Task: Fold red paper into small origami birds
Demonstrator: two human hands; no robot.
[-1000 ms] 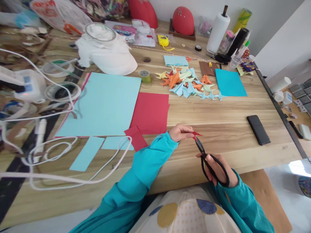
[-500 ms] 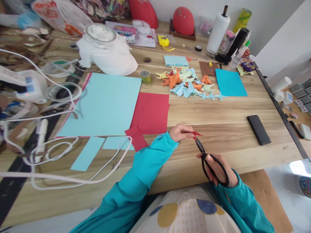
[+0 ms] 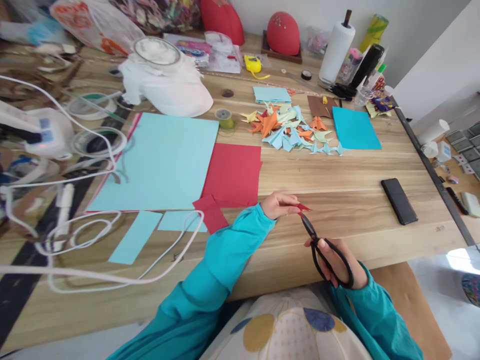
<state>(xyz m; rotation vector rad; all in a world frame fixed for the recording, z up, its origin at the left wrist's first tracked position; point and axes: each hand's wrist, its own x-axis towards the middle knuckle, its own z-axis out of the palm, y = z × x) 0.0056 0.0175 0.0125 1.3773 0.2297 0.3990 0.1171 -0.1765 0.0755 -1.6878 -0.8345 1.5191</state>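
Note:
Between the fingertips of my left hand [image 3: 280, 205] is a small folded piece of red paper [image 3: 304, 207], its pointed end sticking out to the right. My right hand [image 3: 343, 262] grips black-handled scissors [image 3: 314, 239] by the loops. The scissor tips reach up to the red paper and meet its lower edge; whether they are cutting into it is too small to tell. Left of my left hand lie a small red paper strip [image 3: 210, 214] and larger red sheets [image 3: 234, 172]. Beyond my hands, folded paper cranes [image 3: 287, 125] in orange, blue and pale green form a pile.
Large light-blue sheets [image 3: 165, 160] cover the left middle, with blue strips [image 3: 135, 237] below. White cables [image 3: 131, 282] loop across the left front. A black phone [image 3: 399, 201] lies at the right, bright-blue paper [image 3: 356, 128] behind it. A thread spool [image 3: 224, 118] stands near the cranes.
Almost nothing differs. The red paper's tip and the scissor tips have shifted very slightly; both hands stay in place with the same holds.

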